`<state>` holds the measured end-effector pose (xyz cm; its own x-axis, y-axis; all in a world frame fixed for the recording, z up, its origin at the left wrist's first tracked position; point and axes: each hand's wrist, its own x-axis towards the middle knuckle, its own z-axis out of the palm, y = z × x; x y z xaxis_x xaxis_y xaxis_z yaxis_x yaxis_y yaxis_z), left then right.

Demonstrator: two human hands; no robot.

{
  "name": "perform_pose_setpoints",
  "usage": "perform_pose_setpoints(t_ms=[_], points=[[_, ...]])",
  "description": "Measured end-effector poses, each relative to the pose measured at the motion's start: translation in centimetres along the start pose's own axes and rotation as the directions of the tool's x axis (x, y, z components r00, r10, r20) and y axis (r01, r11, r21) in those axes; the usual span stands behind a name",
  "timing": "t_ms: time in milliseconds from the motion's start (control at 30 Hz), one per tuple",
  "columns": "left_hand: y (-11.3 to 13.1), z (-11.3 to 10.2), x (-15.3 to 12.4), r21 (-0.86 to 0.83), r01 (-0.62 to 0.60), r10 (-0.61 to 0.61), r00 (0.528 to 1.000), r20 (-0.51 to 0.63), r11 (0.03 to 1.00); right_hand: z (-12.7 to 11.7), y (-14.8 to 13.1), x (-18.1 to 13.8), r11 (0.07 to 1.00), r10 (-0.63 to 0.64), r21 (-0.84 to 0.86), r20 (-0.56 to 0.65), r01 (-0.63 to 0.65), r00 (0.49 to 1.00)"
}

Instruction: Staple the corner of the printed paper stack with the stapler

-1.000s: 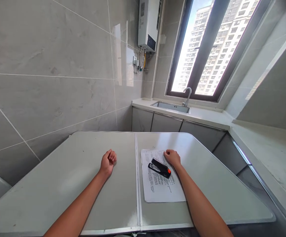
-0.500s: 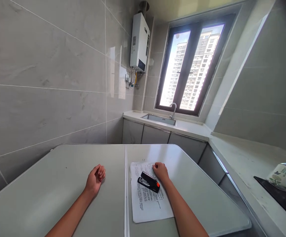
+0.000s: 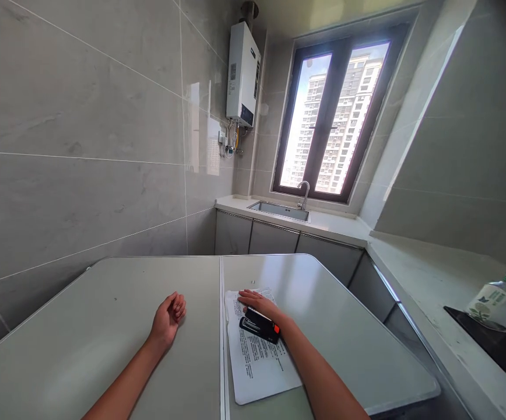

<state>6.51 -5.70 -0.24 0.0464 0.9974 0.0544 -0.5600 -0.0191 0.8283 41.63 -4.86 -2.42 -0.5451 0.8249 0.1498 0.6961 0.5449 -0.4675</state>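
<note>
My left hand (image 3: pixel 169 316) rests on the table's left half, palm side up, its fingers curled in and nothing seen in them. My right hand (image 3: pixel 258 304) lies with fingers stretched to the left over the top part of the printed papers (image 3: pixel 259 373). Just under its palm and thumb sits a black stapler (image 3: pixel 258 328) with a red spot at its right end. The stapler lies slantwise on the papers, its upper edge partly covered by the hand. Whether the thumb touches it, I cannot tell.
The pale folding table (image 3: pixel 104 326) has a seam down its middle. Beyond it stand a counter with a sink (image 3: pixel 279 211) and tap (image 3: pixel 304 195) below a window. At right, a clear bottle (image 3: pixel 504 303) is on a black board (image 3: pixel 489 338) on the side counter.
My right hand has moved left from the papers' upper right edge, and its closed fingers have stretched out flat. The papers have shifted and turned slightly. My left hand stays where it was.
</note>
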Motion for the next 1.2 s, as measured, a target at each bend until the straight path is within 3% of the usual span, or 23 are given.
perform_pose_setpoints(t_ms=[233,400,567,667,767,867,933,1033,1100,1200], points=[[-0.3,-0.3,0.2,0.045,-0.012,0.011,1.0,0.007,0.999,2.7,-3.5,1.8,0.987,-0.158,0.025,0.094,0.156,0.983],[-0.2,-0.1,0.3,0.018,-0.023,0.023,1.0,-0.017,1.0,4.4,-4.9,3.0,0.989,-0.139,-0.029,0.096,0.142,0.986],[-0.1,-0.9,0.9,0.245,-0.077,0.093,0.994,-0.053,0.966,7.1,-7.5,5.4,0.985,-0.132,-0.103,0.057,0.138,0.99],[0.2,-1.8,1.3,0.573,-0.147,0.215,0.975,-0.053,0.806,8.5,-9.9,7.0,0.982,-0.136,-0.132,0.013,0.137,0.991],[0.5,-2.6,1.6,0.807,-0.237,0.318,0.946,0.064,0.541,9.4,-12.0,8.7,0.981,-0.133,-0.147,-0.014,0.129,0.991],[0.5,-3.3,1.9,0.924,-0.312,0.325,0.917,0.232,0.221,10.0,-13.7,10.3,0.983,-0.119,-0.148,-0.031,0.113,0.992],[0.4,-3.9,2.1,0.946,-0.316,0.292,0.914,0.282,0.074,10.4,-14.6,11.1,0.984,-0.109,-0.143,-0.036,0.102,0.993],[0.3,-5.0,2.4,0.952,-0.306,0.26,0.921,0.289,0.026,10.7,-15.6,11.8,0.982,-0.133,-0.137,-0.035,0.127,0.99],[0.2,-5.6,2.5,0.953,-0.302,0.242,0.926,0.288,0.02,10.2,-15.6,11.9,0.991,-0.104,-0.095,-0.097,0.094,0.99],[0.1,-5.9,2.6,0.957,-0.291,0.221,0.933,0.284,-0.002,8.0,-13.4,11.4,0.99,0.133,-0.002,-0.303,-0.14,0.944]])
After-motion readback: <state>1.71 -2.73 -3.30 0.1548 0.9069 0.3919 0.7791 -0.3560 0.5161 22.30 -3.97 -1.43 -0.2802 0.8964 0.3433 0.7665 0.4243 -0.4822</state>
